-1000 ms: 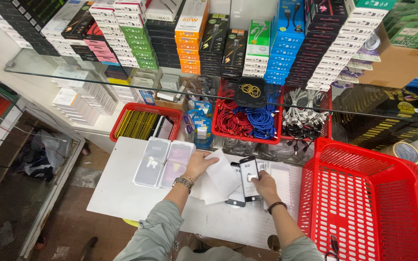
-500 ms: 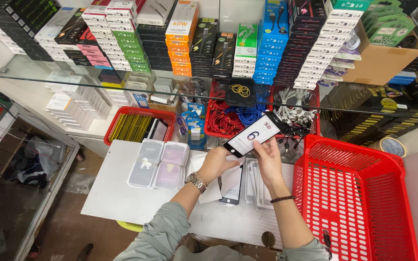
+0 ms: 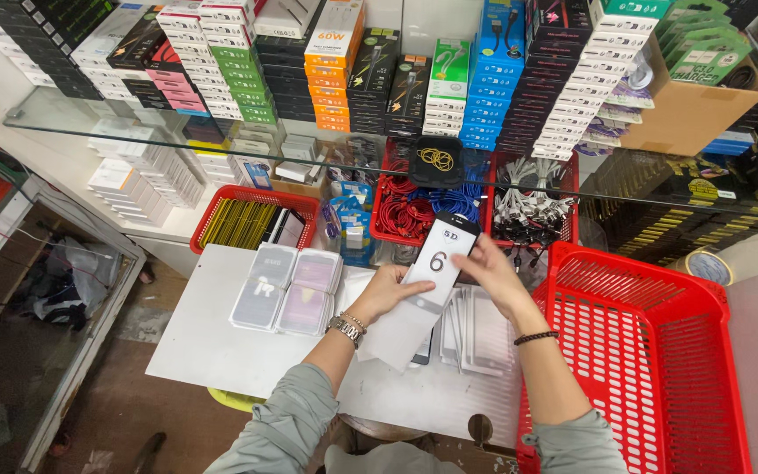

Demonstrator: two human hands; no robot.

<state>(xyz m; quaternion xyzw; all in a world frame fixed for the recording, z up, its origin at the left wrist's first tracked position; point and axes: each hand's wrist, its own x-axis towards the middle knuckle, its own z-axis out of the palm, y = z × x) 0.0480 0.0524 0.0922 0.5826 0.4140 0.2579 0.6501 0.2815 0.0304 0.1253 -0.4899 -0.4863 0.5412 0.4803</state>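
Cramped little phone-accessory stall, white tabletop (image 3: 221, 351) jammed between shelves. Both hands hold up a flat white-and-black screen-protector packet (image 3: 439, 263): left hand (image 3: 388, 292) pinches its lower end, right hand (image 3: 495, 274) steadies the top edge, both grips closed on it. Beneath lie loose clear sleeves (image 3: 471, 329) near the tabletop's front edge; I reckon an elbow could sweep them off. Big red plastic basket (image 3: 651, 351) crowds the right, so open room is only leftward. Beyond, cable bins (image 3: 423, 206) under a glass shelf (image 3: 177, 140).
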